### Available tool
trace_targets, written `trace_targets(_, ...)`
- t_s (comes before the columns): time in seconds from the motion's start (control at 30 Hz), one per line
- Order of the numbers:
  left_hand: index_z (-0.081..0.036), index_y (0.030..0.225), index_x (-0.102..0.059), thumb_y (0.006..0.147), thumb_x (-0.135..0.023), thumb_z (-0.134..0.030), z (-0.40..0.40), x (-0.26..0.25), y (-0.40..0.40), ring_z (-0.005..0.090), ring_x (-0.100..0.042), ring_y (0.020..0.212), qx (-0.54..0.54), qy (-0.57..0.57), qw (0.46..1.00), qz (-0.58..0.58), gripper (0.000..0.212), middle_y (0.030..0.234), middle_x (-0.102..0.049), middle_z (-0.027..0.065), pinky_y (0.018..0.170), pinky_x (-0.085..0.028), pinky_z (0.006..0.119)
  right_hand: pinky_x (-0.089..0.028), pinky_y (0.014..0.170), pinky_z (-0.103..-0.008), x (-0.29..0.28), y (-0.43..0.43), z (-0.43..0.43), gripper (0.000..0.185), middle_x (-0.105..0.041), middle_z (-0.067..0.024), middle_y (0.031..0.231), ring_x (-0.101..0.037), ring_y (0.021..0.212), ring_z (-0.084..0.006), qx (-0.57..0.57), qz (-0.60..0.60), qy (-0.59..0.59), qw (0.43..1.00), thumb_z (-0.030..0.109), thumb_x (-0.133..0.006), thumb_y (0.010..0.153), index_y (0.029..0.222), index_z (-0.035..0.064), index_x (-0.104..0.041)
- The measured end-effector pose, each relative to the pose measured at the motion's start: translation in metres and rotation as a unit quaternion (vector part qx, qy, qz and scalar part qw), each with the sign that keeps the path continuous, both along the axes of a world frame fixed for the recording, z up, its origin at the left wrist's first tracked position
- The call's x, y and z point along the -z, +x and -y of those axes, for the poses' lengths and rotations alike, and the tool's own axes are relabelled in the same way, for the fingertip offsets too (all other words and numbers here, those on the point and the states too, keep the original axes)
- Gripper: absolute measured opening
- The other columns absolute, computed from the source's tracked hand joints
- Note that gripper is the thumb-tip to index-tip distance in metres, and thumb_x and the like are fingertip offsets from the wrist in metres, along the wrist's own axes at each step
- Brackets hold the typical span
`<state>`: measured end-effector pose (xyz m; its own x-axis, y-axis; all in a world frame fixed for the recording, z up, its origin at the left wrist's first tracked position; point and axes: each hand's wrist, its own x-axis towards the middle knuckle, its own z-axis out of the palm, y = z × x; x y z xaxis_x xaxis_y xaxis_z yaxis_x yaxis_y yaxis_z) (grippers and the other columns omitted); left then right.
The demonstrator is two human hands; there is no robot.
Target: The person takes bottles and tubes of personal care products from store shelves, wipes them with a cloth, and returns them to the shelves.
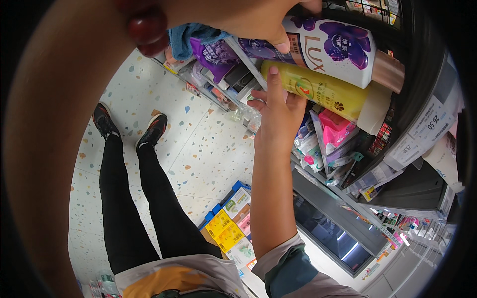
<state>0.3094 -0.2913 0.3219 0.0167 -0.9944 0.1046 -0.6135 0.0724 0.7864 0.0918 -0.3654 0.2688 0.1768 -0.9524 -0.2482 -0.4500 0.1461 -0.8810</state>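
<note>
My left hand (257,18), with dark red beads at its wrist, grips a white and purple Lux bottle (335,48) with a copper-coloured cap. Its thumb presses the bottle's side, while its other fingers are mostly hidden. Below that, my right hand (279,111) holds the base of a yellow bottle (320,89) with a cream cap. The two bottles lie side by side in the picture, touching or nearly so. A blue cloth (186,39) hangs beneath my left hand; whether the hand holds it, I cannot tell. Behind it is a purple pack (214,57).
Dark shelving with price labels (421,126) curves along the right. Lower shelves hold a pink pack (335,126) and several wrapped goods. Cartons (227,231) with a blue crate edge (238,184) stand near my legs. My shoes (152,130) rest on speckled floor tiles (197,160).
</note>
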Motion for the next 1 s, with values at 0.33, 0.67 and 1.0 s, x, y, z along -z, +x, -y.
trace_targets(0.33, 0.001, 0.127, -0.061, 0.090, -0.070, -0.019, 0.005, -0.004, 0.008, 0.0337, -0.067, 0.105, 0.004, 0.037, 0.998, -0.040, 0.044, 0.115, -0.070, 0.0195, 0.089, -0.052, 0.041, -0.053, 0.055, -0.0270, 0.002, 0.007, -0.002, 0.049, -0.067, -0.0104, 0.101, -0.063, 0.063, -0.0156, 0.003, -0.023, -0.010, 1.000, 0.029, -0.078, 0.089, 0.120, 0.0025, -0.051)
trace_targets(0.67, -0.001, 0.138, -0.053, 0.089, -0.072, -0.026, -0.024, 0.015, -0.008, 0.0363, -0.063, 0.105, -0.067, -0.025, 0.997, -0.020, 0.058, 0.128, -0.060, 0.0235, 0.089, -0.052, 0.042, -0.052, 0.055, -0.0266, 0.006, 0.001, -0.010, 0.053, -0.065, -0.0099, 0.110, -0.064, 0.070, -0.0158, -0.010, -0.015, -0.014, 1.000, 0.027, -0.077, 0.089, 0.126, 0.0017, -0.049)
trace_targets(1.0, -0.001, 0.125, -0.058, 0.092, -0.063, -0.002, -0.182, -0.044, -0.096, 0.0111, -0.059, 0.102, -0.402, 0.128, 0.817, -0.394, 0.033, 0.117, -0.062, 0.0053, 0.091, -0.046, 0.026, -0.056, 0.070, -0.0301, -0.055, -0.052, -0.122, 0.057, -0.050, -0.0144, 0.137, -0.062, 0.101, -0.0188, -0.130, 0.003, 0.202, 0.971, 0.030, -0.059, 0.101, 0.144, 0.0006, -0.036)
